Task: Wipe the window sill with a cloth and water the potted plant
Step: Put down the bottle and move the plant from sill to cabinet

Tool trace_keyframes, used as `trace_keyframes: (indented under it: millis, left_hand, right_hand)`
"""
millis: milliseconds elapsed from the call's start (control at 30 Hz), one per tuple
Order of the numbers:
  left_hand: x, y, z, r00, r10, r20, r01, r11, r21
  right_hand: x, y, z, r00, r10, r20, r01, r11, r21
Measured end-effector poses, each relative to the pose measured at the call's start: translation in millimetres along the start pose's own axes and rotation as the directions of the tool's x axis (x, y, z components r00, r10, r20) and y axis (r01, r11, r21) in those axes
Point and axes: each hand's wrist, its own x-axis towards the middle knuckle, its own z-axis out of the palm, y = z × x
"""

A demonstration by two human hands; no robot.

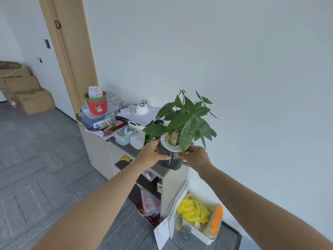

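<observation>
A potted plant (183, 120) with broad green leaves grows in a dark grey pot (171, 160) with a white inner rim. The pot is at the near right end of a low cabinet top (126, 147); whether it rests there or is lifted I cannot tell. My left hand (149, 156) grips the pot's left side. My right hand (195, 156) grips its right side, fingers curled round the wall. A small white watering can (136, 125) stands behind the plant on the cabinet. No cloth or window sill is in view.
The cabinet top is crowded: a red bucket (97, 104), clear plastic tubs (123, 135), papers (142, 113). A white basket (201, 231) with a yellow bag sits on the floor at right. Cardboard boxes (27, 98) stack by the wooden door (72, 51) at left.
</observation>
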Motion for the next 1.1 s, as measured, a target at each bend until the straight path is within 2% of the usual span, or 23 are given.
trace_keyframes:
  millis: [233,433,567,733,867,1033,1100]
  left_hand:
    - [119.9,-54.2,-7.5,0.997,-0.067,0.047,0.067,0.998,0.013]
    - [184.3,-125.8,-1.3,0.984,-0.125,0.131,0.134,0.989,-0.065]
    - [214.3,-173.9,0.8,0.977,-0.138,0.164,0.149,0.987,-0.055]
    - [241.1,-222.5,3.4,0.961,-0.158,0.227,0.170,0.985,-0.034]
    - [255.3,-243.0,5.4,0.952,-0.196,0.235,0.212,0.976,-0.042]
    - [256.1,-261.4,11.8,0.956,-0.205,0.210,0.220,0.974,-0.049]
    - [255.8,-264.3,12.3,0.958,-0.187,0.216,0.202,0.978,-0.050]
  right_hand:
    - [124.5,24.0,30.1,0.998,0.064,-0.001,-0.064,0.997,-0.049]
    - [186.5,61.1,70.8,0.985,0.157,-0.078,-0.166,0.976,-0.141]
    - [217.0,96.9,103.4,0.957,0.249,-0.147,-0.272,0.948,-0.164]
    - [237.6,121.9,140.6,0.898,0.381,-0.222,-0.413,0.902,-0.123]
    - [251.8,133.7,155.5,0.880,0.406,-0.247,-0.443,0.889,-0.116]
    - [253.7,148.1,172.8,0.811,0.514,-0.281,-0.522,0.852,0.053]
    - [254.7,151.3,174.6,0.812,0.503,-0.297,-0.507,0.859,0.068]
